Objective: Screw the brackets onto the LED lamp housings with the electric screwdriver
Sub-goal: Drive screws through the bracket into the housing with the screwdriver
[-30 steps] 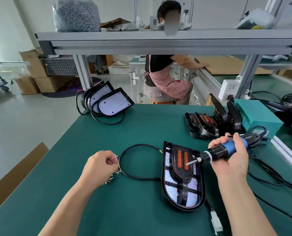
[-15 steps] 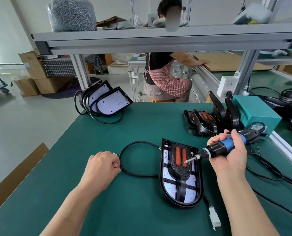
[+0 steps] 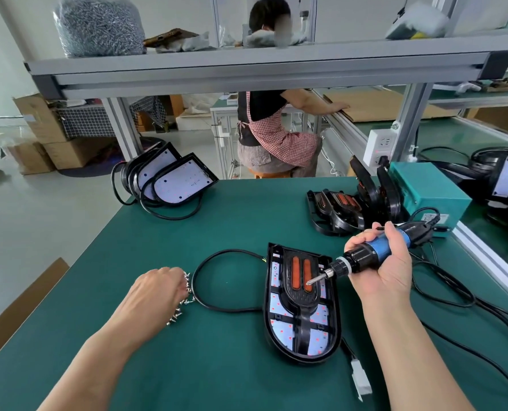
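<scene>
Green bench: cable loop between screws, lamp housing.

No text can be read. The teal box on the table carries a small white label with print too small to make out, and the fine marks on the leaning lamp housing are blurred.

Lower centre of the frame: black D-shaped LED lamp housing lying flat, white red-dotted inside facing up, black bracket with two orange strips resting on it. Right of centre: blue-and-black electric screwdriver, tilted, bit pointing at an orange strip. Left of centre: loose silver screws.
</scene>
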